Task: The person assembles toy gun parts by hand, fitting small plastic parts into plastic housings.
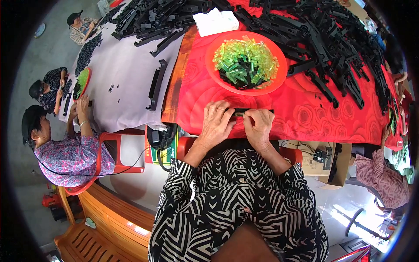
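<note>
Red rose-patterned cloth point(305, 118) covers the desk, with a heap of black parts point(331, 39) along its far side and an orange bowl point(279, 76) of green pieces point(246, 61) just beyond the hands. A white packet point(216, 22) lies past the bowl. To the left, a grey cloth point(126, 78) carries more black parts, and other people sit there at their own work.

Both hands meet at the near edge of the cloth over a black bar point(239, 112), which lies flat on the desk between them and just short of the bowl. The left hand point(216, 124) lies over the bar's left end, fingers curled down and closed on it. The right hand point(259, 126) is closed too, thumb and forefinger pinched at the bar's middle; a sliver of green shows at the fingertips, though whether it is a green piece being pressed in is too small to tell.

Judging by the pose, the work goes best with the left hand pinning the bar flat so it cannot rock, while the right lines its small piece up squarely before pushing, pressing straight down rather than at a slant.

Both wrists rest low near the desk edge, forearms coming in from striped sleeves point(235, 196), elbows tucked close to the body.
</note>
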`<state>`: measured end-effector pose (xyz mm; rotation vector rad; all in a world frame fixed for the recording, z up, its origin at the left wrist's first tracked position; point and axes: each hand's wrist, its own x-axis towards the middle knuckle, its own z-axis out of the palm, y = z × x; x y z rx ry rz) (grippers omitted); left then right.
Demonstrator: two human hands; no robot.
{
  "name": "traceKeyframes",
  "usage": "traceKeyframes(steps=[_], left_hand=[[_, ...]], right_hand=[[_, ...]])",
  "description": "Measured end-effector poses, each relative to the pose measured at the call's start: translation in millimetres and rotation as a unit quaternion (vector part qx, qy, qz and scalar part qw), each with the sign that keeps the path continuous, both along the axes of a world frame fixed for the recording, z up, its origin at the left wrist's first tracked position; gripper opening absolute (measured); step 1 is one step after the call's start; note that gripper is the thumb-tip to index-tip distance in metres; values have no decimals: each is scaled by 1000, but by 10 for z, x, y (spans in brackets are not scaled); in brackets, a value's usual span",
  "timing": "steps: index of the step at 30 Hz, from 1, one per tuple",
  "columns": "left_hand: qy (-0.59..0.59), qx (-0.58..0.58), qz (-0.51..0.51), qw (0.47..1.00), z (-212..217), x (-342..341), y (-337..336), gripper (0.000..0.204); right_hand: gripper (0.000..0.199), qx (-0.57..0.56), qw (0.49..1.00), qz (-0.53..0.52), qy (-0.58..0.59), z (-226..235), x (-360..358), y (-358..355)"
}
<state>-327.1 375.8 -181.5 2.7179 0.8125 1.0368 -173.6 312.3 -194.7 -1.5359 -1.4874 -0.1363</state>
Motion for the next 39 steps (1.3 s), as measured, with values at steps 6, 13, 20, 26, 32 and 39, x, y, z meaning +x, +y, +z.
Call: traceKeyframes(steps=[6, 13, 20, 26, 32, 39], left_hand=[[-11, -28, -2, 1000, -23, 37, -15, 40], [-5, -24, 1, 1000, -39, 143, -18, 38], [18, -11, 15, 1000, -175, 181, 9, 27], [21, 25, 20, 999, -248, 164, -2, 24], [44, 28, 14, 999, -166, 136, -64, 23], [-60, -67, -62, 994, -196, 53, -94, 25]], right_hand=[[13, 11, 999, -18, 28, -17, -33, 33], [14, 20, 999, -24, 38, -49, -45, 30], [14, 5, 1000, -17, 24, -17, -38, 6], [15, 22, 999, -8, -43, -8, 2, -99], [26, -63, 985, 13, -161, 61, 42, -135], [27, -116, 976, 8, -186, 91, 24, -173]])
